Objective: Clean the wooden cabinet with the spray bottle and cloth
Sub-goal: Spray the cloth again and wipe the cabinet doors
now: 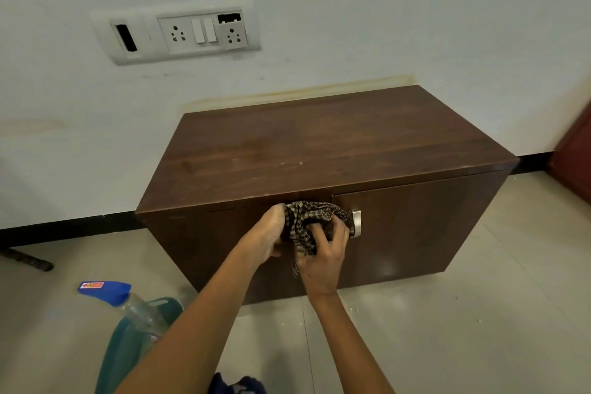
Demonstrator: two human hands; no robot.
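Note:
A low dark wooden cabinet (319, 144) stands against the wall, its doors closed. A bunched checked cloth (307, 224) is in front of its upper front face, just left of a metal door handle (355, 222). My left hand (267, 235) grips the cloth's left side. My right hand (323, 259) grips its lower right part from below. The spray bottle (134, 317), clear with blue liquid and a blue trigger head, stands on the floor at lower left, partly hidden behind my left forearm.
A switch and socket panel (179, 33) is on the white wall above the cabinet. A dark rod (27, 259) lies on the tiled floor at far left. A reddish door edge (572, 150) shows at right. Dark blue fabric (236, 384) sits at the bottom edge.

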